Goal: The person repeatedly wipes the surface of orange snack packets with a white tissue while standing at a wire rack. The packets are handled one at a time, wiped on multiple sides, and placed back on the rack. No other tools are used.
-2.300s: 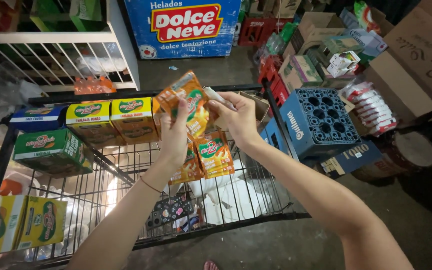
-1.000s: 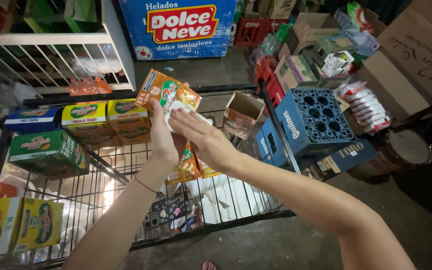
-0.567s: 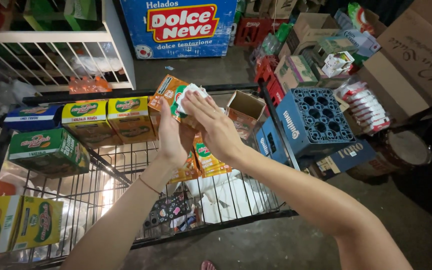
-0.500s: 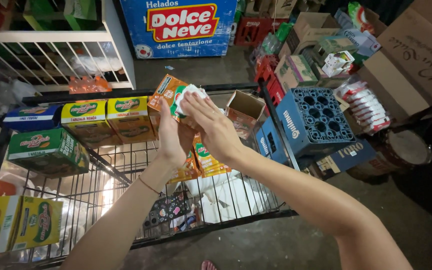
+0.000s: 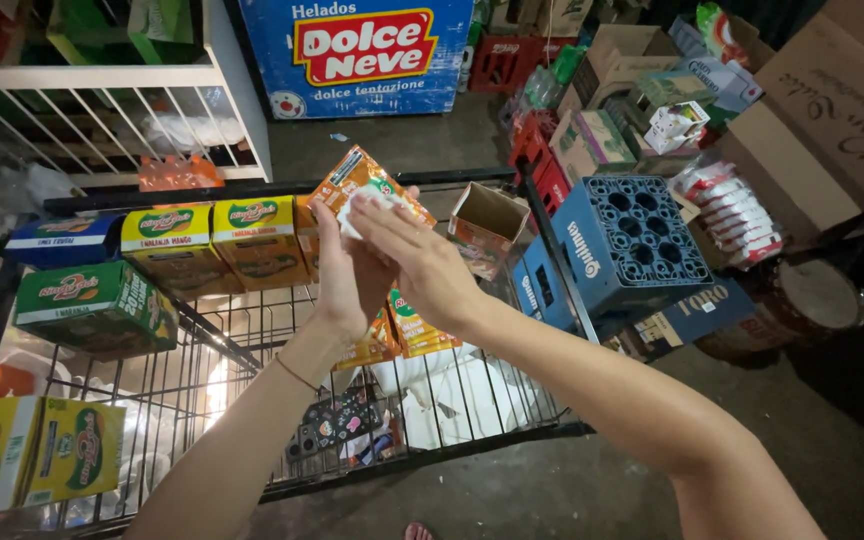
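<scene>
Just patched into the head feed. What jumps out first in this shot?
Both hands meet mid-frame over a wire cart: the left hand holds up an orange juice carton while the right hand presses a white cloth against it. A big blue freezer chest stands behind, a blue crate on the right.

Bare forearms, sleeveless in view; thin band, perhaps a bracelet (image 5: 297, 373), on left wrist

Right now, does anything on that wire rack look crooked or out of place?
Yes. The small open cardboard box at the rack's back edge sits tilted, mouth up, apparently empty. The green carton lies skewed beside the neat yellow cartons. Both hands tilt the orange carton.
</scene>
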